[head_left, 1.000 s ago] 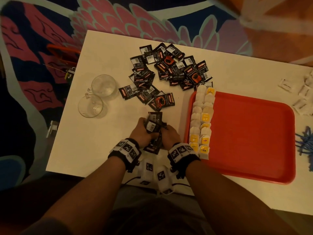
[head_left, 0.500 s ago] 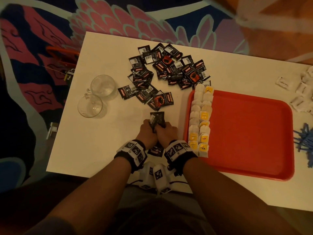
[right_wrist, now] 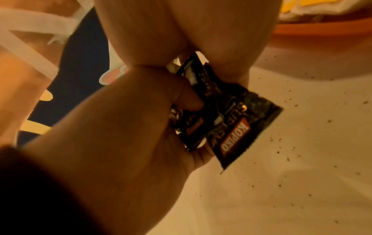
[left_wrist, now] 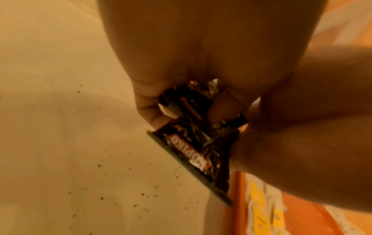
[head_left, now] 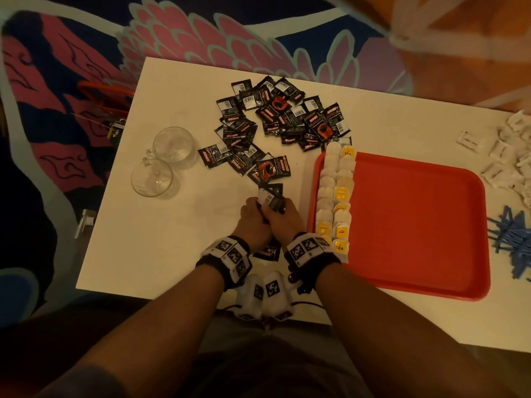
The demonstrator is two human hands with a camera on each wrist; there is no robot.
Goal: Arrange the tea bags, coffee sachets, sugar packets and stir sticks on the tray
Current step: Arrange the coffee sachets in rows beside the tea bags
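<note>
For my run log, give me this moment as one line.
hands: left and right hold coffee sachets | tray: tea bags only

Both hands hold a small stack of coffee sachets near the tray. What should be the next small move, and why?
Probably carry the stack of coffee sachets right and lay it on the red tray beside the tea bags: both the left hand and right hand grip it, and that area is bare.

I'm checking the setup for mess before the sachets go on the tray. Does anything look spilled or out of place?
Yes. Dark specks are scattered over the white table around the coffee sachets that both hands hold, plain in both wrist views. They look like spilled granules, though no torn sachet shows. The tea bags sit in neat rows along the tray's left edge.
</note>
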